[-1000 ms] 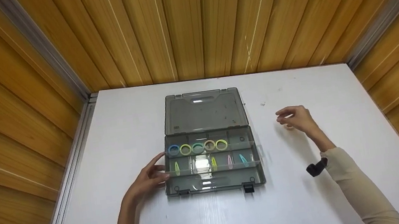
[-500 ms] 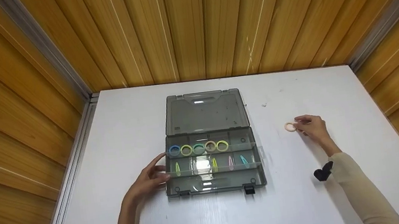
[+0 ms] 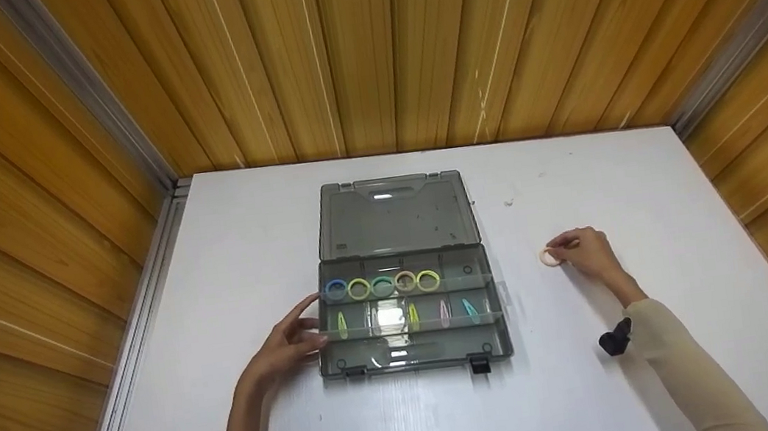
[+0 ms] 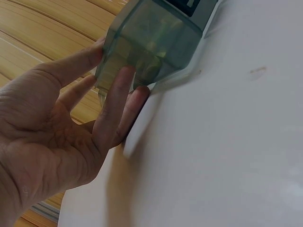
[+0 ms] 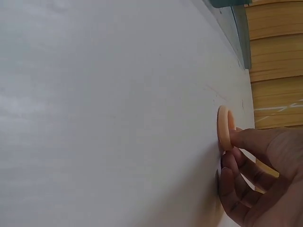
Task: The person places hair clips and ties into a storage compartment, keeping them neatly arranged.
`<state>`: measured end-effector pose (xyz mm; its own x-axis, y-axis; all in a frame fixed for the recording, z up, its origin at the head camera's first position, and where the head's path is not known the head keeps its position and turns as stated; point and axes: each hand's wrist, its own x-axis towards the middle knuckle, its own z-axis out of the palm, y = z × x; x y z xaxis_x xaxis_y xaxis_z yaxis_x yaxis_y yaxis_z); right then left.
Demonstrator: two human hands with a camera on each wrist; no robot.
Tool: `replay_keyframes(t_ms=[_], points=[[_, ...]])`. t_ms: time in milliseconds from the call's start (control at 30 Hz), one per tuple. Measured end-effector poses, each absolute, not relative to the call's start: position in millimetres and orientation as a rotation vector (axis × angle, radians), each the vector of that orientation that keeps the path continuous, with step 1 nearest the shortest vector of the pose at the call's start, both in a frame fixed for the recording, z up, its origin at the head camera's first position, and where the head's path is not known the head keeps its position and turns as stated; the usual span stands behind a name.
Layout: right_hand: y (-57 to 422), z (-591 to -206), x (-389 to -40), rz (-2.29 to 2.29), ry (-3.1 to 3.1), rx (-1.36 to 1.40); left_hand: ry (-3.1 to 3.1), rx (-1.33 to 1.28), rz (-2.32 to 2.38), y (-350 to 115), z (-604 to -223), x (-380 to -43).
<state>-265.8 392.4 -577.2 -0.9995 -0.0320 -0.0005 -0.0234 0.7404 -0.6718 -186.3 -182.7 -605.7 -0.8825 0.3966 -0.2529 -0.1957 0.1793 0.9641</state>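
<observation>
My right hand (image 3: 588,255) pinches a peach hair tie (image 5: 223,128) between thumb and fingers, low over the table on the right. My left hand (image 3: 283,349) touches the left side of a smoky grey see-through organizer box (image 3: 446,347), its fingers spread along the wall. Several coloured hair ties, such as a blue one (image 3: 327,289) and a yellow one (image 3: 429,288), stand in a row in the back compartments. Snap hair clips, including a turquoise one (image 3: 471,311), lie in the middle row.
The box's lid (image 3: 395,218) lies folded back behind it. A black latch (image 3: 479,364) juts from the front edge at the right. The white table (image 3: 412,427) ends at a wood-plank wall (image 3: 363,55). Small specks (image 3: 508,203) mark the table right of the lid.
My right hand came down to the right of the peach hair tie, took hold of it, then drew it slightly left and nearer. The left hand stays at the box.
</observation>
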Motion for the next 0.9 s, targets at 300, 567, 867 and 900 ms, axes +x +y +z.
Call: replay_keyframes(t_ms=[300, 567, 867, 900], points=[[372, -563, -263, -1.308, 2.79, -0.105, 2.027, 0.179, 1.728, -182, -605, -186], [346, -548, -263, -1.421, 2.693, -0.134, 2.029, 0.167, 1.731, -182, -605, -186], [313, -537, -262, -1.51, 2.586, -0.237, 2.031, 0.168, 1.739, -182, -607, -186], [310, -538, -263, -1.511, 2.586, -0.245, 2.028, 0.174, 1.741, -182, -608, -185]])
